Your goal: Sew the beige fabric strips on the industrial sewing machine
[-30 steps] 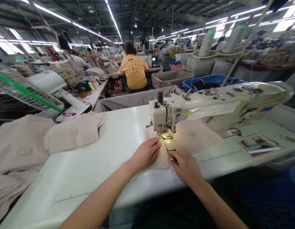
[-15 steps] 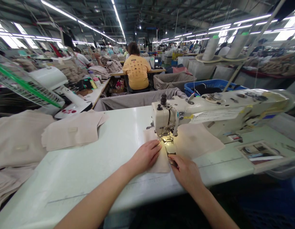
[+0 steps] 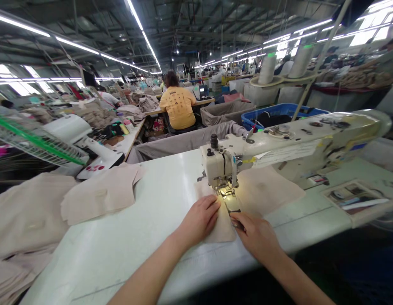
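Note:
Under the needle of the sewing machine (image 3: 217, 163) lies a beige fabric piece (image 3: 222, 231), lit by the machine's lamp around the presser foot (image 3: 227, 192). My left hand (image 3: 201, 218) rests on this fabric just left of the foot, fingers lying flat with their tips close to it. Right of it, my right hand (image 3: 258, 233) is closed on a small dark metal tool (image 3: 237, 223), most of it hidden by my fingers. The tool's front end is near the machine's metal plate. More of the beige fabric (image 3: 266, 190) spreads out behind and to the right of the needle.
Stacked beige fabric pieces (image 3: 101, 195) lie on the table's left side, beside a larger pile (image 3: 31, 216). A white fan (image 3: 69, 131) stands behind them. A tool tray (image 3: 355, 199) is set in the table at right. Past the fabric-lined bin (image 3: 184, 142) sits a person (image 3: 177, 106).
The camera view has tilted and shifted, so the scene sits lower in the picture. Both hands keep about the same place at the presser foot; the right hand still holds the tool.

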`<action>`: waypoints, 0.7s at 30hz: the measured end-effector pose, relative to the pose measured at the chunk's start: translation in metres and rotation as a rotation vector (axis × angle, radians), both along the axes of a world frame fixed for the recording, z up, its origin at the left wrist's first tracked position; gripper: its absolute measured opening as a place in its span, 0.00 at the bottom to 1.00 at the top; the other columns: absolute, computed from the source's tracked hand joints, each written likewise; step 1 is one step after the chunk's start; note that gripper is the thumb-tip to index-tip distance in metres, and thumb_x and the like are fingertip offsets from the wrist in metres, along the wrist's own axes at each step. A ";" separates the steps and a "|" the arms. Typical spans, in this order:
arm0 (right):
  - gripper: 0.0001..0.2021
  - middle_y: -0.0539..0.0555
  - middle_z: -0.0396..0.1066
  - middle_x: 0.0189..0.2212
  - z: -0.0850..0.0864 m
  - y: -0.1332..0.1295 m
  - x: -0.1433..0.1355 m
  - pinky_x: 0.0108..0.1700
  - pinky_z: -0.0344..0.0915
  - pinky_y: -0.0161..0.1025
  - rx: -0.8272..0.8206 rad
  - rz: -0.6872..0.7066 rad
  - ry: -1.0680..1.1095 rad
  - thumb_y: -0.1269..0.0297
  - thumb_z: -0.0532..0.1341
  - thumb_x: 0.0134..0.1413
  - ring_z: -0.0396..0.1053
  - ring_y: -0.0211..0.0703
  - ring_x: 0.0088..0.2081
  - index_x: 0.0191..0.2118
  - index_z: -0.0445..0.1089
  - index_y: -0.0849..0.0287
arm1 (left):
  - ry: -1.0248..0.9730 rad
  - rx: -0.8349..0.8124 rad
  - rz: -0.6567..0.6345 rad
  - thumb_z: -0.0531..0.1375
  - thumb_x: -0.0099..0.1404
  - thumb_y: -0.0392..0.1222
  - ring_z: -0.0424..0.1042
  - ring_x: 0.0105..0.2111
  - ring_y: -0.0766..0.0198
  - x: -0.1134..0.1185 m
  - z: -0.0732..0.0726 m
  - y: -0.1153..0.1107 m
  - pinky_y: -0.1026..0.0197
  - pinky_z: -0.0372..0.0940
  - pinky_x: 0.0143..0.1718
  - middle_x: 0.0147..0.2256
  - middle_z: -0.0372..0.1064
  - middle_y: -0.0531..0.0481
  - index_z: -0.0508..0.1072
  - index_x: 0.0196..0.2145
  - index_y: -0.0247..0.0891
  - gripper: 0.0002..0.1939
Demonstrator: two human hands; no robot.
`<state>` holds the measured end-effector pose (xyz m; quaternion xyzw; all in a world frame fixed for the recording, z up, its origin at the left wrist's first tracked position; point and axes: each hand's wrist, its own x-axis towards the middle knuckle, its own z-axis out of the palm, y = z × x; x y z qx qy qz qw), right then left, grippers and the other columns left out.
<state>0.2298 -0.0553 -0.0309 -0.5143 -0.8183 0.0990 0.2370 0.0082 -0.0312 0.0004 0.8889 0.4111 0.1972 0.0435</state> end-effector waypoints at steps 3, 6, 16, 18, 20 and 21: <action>0.14 0.52 0.81 0.39 0.001 0.001 0.000 0.37 0.68 0.37 -0.016 -0.007 0.001 0.73 0.58 0.58 0.78 0.46 0.36 0.45 0.76 0.53 | 0.005 -0.008 0.001 0.54 0.71 0.36 0.68 0.58 0.51 0.000 -0.002 -0.001 0.46 0.67 0.59 0.56 0.69 0.37 0.69 0.55 0.35 0.16; 0.14 0.52 0.81 0.40 0.002 0.001 -0.001 0.38 0.69 0.37 -0.025 -0.008 -0.005 0.73 0.58 0.57 0.78 0.45 0.37 0.45 0.76 0.53 | 0.052 0.001 0.059 0.54 0.72 0.39 0.62 0.63 0.48 -0.001 -0.007 0.000 0.41 0.62 0.63 0.62 0.63 0.35 0.66 0.59 0.35 0.20; 0.15 0.54 0.81 0.41 -0.002 0.000 0.002 0.40 0.70 0.37 0.059 0.003 0.010 0.73 0.56 0.58 0.78 0.45 0.39 0.46 0.76 0.54 | 0.159 -0.022 0.130 0.52 0.74 0.46 0.54 0.68 0.48 -0.020 -0.010 -0.023 0.39 0.55 0.65 0.67 0.54 0.34 0.58 0.66 0.37 0.26; 0.15 0.54 0.81 0.41 -0.004 -0.001 0.004 0.39 0.70 0.37 0.068 0.003 0.002 0.72 0.56 0.58 0.78 0.45 0.37 0.46 0.76 0.55 | 0.160 -0.044 0.142 0.53 0.74 0.47 0.55 0.67 0.47 -0.024 -0.004 -0.031 0.38 0.56 0.65 0.67 0.55 0.35 0.58 0.65 0.37 0.26; 0.15 0.53 0.81 0.40 -0.005 -0.001 0.005 0.39 0.70 0.37 0.073 0.005 -0.002 0.72 0.57 0.57 0.79 0.45 0.37 0.46 0.76 0.55 | 0.146 -0.050 0.163 0.52 0.74 0.45 0.57 0.66 0.46 -0.025 0.005 -0.040 0.37 0.57 0.64 0.66 0.58 0.35 0.60 0.64 0.35 0.24; 0.15 0.53 0.81 0.40 -0.005 -0.001 0.005 0.39 0.70 0.37 0.079 0.007 -0.001 0.72 0.57 0.57 0.79 0.45 0.37 0.46 0.76 0.55 | 0.127 -0.051 0.175 0.52 0.74 0.44 0.60 0.64 0.46 -0.024 0.011 -0.045 0.38 0.59 0.63 0.64 0.60 0.35 0.62 0.63 0.35 0.23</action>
